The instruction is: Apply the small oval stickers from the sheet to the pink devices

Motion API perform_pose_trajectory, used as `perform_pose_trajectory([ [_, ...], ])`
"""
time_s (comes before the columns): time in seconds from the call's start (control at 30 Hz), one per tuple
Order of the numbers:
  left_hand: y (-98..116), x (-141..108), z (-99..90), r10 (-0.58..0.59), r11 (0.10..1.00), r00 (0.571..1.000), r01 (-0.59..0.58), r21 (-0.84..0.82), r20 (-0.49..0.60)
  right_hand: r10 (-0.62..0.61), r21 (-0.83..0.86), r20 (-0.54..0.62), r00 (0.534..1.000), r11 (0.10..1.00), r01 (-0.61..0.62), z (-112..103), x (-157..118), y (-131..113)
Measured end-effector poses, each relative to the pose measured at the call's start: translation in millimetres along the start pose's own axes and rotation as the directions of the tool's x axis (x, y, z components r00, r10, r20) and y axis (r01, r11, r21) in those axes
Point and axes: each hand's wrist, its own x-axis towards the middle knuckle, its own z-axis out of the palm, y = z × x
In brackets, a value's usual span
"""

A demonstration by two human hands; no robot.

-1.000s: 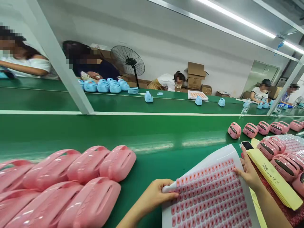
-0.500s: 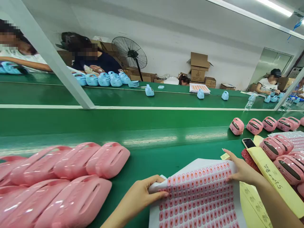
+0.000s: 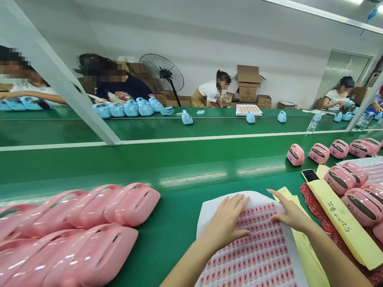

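A white sheet of small pink oval stickers point(image 3: 248, 259) lies in front of me, its top edge slightly curled. My left hand point(image 3: 226, 223) rests across its upper left part, fingers spread and thumb pointing right over the rows. At the upper right edge, my right hand point(image 3: 295, 215) has its thumb on the sheet's face. Its index finger reaches past the edge, and the remaining fingers are hidden. Yellow paper point(image 3: 308, 247) lies partly under the sheet's right side.
Pink glossy handled cases point(image 3: 98, 247) stand in rows at left; pink cases with dark windows point(image 3: 339, 179) are at right. Nearby are a folded yellow packet point(image 3: 344, 223), red wrap point(image 3: 311, 199) and a phone point(image 3: 310, 175). Across the bench, co-workers sit near blue cases point(image 3: 131, 107).
My left hand has let go of the sheet's left edge and moved up and right onto its face. The sheet lies flatter. A person in white across the bench has risen into view.
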Motion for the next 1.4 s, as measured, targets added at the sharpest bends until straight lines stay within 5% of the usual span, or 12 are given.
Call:
perform_pose_trajectory([
  [0.17,6.0,20.0,25.1,-0.056,0.998,0.998,0.055,-0.025,-0.014,-0.061,0.038,-0.105,0.993,0.997,0.066,11.8,-2.0,20.9],
  [0.33,10.1,22.6,24.2,-0.050,0.996,0.998,0.052,-0.067,0.031,-0.073,0.006,-0.301,0.951,0.997,0.079,27.7,-10.5,41.7],
  [0.43,14.7,23.4,19.3,-0.081,0.995,0.995,0.084,-0.059,0.055,-0.101,-0.136,-0.346,0.933,0.989,0.057,26.3,-14.2,45.9],
  [0.53,18.1,24.4,18.1,-0.104,0.994,0.991,0.107,-0.027,0.082,-0.268,-0.373,-0.403,0.875,0.921,0.111,18.4,-13.6,46.2],
  [0.67,21.6,25.3,19.9,-0.090,0.996,0.988,0.090,0.010,0.127,-0.462,-0.551,-0.261,0.847,0.792,0.262,8.4,-7.0,40.9],
  [0.83,25.5,25.7,19.3,-0.114,0.993,0.983,0.108,0.049,0.143,-0.332,-0.458,0.010,0.943,0.837,0.299,3.8,-1.0,28.9],
  [1.4,-8.4,11.1,-5.0,-0.088,0.995,0.990,0.083,0.055,0.112,-0.201,-0.186,-0.063,0.978,0.965,0.186,-7.0,9.7,31.9],
])
